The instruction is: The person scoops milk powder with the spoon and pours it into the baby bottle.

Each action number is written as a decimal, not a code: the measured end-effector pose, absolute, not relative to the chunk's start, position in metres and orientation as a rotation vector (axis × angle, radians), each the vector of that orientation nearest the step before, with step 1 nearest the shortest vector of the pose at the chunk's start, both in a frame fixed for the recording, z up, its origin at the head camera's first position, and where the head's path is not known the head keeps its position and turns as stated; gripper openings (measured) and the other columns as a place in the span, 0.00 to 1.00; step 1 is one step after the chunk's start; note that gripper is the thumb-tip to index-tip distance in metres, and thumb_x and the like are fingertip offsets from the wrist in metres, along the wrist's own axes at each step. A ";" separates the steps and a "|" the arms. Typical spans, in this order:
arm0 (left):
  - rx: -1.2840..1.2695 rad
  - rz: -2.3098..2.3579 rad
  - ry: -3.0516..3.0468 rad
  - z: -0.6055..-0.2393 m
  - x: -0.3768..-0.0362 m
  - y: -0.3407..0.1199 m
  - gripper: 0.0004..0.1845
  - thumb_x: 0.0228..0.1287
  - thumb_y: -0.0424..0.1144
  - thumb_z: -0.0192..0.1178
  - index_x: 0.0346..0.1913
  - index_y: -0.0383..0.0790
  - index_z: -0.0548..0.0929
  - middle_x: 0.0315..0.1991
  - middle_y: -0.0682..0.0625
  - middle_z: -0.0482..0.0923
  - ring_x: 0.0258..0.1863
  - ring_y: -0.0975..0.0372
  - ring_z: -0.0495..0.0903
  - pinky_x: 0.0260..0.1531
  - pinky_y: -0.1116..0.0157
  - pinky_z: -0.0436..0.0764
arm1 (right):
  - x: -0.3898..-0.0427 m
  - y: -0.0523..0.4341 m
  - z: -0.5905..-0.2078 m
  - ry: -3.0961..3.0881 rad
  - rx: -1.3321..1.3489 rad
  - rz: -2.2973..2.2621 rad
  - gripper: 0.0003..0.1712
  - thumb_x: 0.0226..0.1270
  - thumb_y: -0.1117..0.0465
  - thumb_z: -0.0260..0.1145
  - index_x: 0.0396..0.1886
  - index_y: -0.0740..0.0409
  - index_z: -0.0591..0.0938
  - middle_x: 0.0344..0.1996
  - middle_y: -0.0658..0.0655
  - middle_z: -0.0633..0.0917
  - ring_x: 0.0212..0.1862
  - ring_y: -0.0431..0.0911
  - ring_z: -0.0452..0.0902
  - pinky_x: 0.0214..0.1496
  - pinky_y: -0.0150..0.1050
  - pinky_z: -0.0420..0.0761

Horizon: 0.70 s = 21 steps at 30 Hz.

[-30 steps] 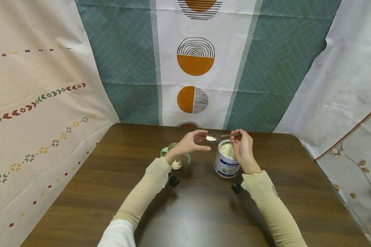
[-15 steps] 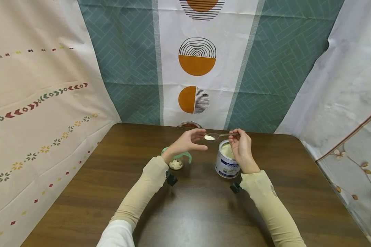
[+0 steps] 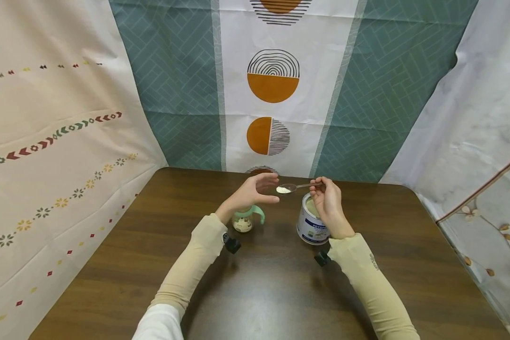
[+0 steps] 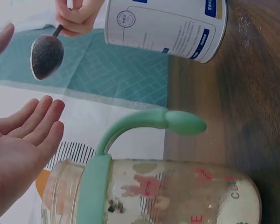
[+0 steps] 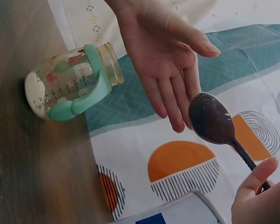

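Right hand (image 3: 329, 205) pinches the handle of a spoon (image 3: 290, 188) carrying white powder, held level above the counter (image 3: 280, 293) between an open powder tin (image 3: 312, 224) and a baby bottle (image 3: 243, 219) with green handles. Left hand (image 3: 252, 193) is open, fingers straight, cupped just beside the spoon bowl, above the bottle, not touching it.

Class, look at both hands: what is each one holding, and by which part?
The right hand pinches the spoon by its handle end. The left hand holds nothing, open beside the spoon's bowl.
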<state>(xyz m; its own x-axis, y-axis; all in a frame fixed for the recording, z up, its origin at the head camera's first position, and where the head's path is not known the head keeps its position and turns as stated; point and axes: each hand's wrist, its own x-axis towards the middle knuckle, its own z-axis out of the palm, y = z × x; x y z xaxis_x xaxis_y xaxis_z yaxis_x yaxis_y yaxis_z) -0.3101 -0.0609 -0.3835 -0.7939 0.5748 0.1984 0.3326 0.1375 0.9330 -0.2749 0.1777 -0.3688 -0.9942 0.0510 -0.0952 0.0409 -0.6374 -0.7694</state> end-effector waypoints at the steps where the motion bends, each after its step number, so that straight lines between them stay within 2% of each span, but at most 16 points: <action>1: 0.900 1.723 2.211 -0.383 -0.310 -0.062 0.35 0.57 0.32 0.68 0.68 0.39 0.68 0.66 0.41 0.71 0.68 0.50 0.68 0.69 0.49 0.65 | -0.275 0.177 -0.368 -1.338 -0.163 2.831 0.19 0.80 0.60 0.40 0.29 0.58 0.73 0.28 0.51 0.79 0.28 0.38 0.72 0.29 0.23 0.74; 6: 0.909 1.730 2.260 -0.383 -0.311 -0.067 0.34 0.56 0.32 0.69 0.67 0.41 0.70 0.65 0.43 0.72 0.65 0.53 0.71 0.67 0.52 0.69 | -0.273 0.173 -0.368 -1.341 -0.140 2.831 0.19 0.79 0.61 0.41 0.30 0.58 0.74 0.29 0.51 0.79 0.28 0.38 0.72 0.29 0.23 0.75; 15: 0.901 1.745 2.322 -0.379 -0.308 -0.073 0.33 0.56 0.29 0.68 0.66 0.39 0.71 0.64 0.43 0.74 0.64 0.53 0.73 0.68 0.54 0.69 | -0.272 0.168 -0.366 -1.329 -0.114 2.841 0.21 0.79 0.62 0.40 0.28 0.58 0.75 0.27 0.51 0.79 0.27 0.38 0.73 0.28 0.23 0.75; 21: 0.928 1.736 2.310 -0.378 -0.309 -0.078 0.34 0.56 0.31 0.69 0.67 0.39 0.70 0.64 0.42 0.73 0.65 0.52 0.72 0.69 0.54 0.68 | -0.272 0.164 -0.365 -1.330 -0.122 2.844 0.20 0.79 0.62 0.41 0.27 0.58 0.74 0.28 0.51 0.79 0.27 0.39 0.72 0.28 0.23 0.74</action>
